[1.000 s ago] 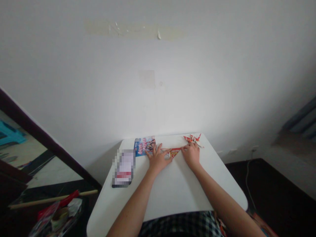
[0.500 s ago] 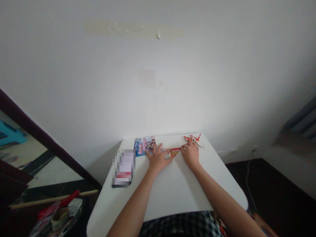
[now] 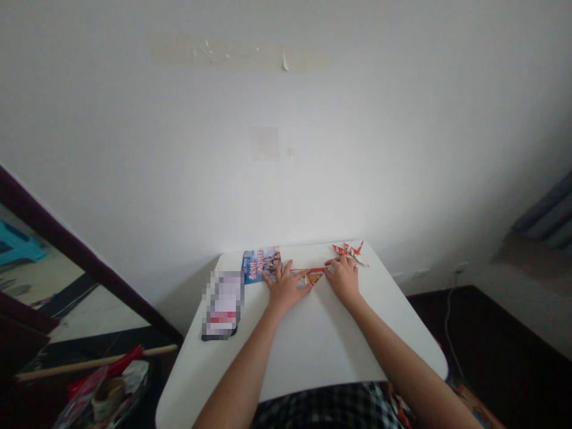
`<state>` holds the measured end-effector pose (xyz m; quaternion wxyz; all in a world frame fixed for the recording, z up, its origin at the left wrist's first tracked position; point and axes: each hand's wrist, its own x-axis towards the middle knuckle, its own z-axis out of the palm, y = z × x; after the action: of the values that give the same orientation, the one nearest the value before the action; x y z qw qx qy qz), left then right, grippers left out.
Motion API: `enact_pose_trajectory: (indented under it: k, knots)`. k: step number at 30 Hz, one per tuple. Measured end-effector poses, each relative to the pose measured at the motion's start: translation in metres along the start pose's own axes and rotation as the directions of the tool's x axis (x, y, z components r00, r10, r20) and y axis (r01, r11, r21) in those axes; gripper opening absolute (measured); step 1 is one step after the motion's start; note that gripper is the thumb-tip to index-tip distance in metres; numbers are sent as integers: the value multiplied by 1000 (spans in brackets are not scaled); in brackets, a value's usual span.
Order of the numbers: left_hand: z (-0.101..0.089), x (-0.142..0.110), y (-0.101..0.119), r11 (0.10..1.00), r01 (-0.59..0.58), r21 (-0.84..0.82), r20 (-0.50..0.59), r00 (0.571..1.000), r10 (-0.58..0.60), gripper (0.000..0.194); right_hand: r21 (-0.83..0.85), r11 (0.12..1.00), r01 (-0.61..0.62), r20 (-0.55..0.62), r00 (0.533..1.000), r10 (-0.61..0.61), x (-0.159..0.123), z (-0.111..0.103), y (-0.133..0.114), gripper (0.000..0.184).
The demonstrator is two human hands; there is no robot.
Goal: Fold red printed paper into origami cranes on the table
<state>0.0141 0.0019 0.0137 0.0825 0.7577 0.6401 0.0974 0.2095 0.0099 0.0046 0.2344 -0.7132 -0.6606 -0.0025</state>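
Observation:
A small sheet of red and yellow printed paper (image 3: 315, 275), folded to a triangle, lies flat on the white table under my hands. My left hand (image 3: 286, 289) rests on its left part with fingers spread, covering much of it. At the paper's right corner, my right hand (image 3: 343, 279) has its thumb and fingertips close together on the tip. Just behind the right hand stands a red and white folded paper crane (image 3: 351, 251), partly covered by the fingers. A blue printed leaflet (image 3: 259, 266) lies behind the left hand, whose fingertips reach its edge.
On the left of the white table (image 3: 322, 351) lies a phone (image 3: 223, 305) with a blurred screen. The wall (image 3: 357, 149) meets the table's far edge. Down left are a wooden stick (image 3: 102, 362) and a bag of odds and ends (image 3: 109, 396).
My right hand's fingers have shifted slightly at the paper's right corner. My left hand stays in place, and the paper looks the same.

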Motion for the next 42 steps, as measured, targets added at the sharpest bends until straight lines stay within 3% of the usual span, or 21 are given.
enact_pose_trajectory:
  k: [24,32,42]
  knots:
    - [0,0,-2,1000,-7,-17,16,1000,8,53,41,998,56,14,998,-57,-1,5,2,24]
    - [4,3,-4,1000,0,-22,8,1000,0,54,71,995,74,75,994,-79,-3,2,1,28]
    - [6,2,-5,1000,-9,-27,-23,1000,8,55,124,988,97,48,993,-103,-5,4,1,27]
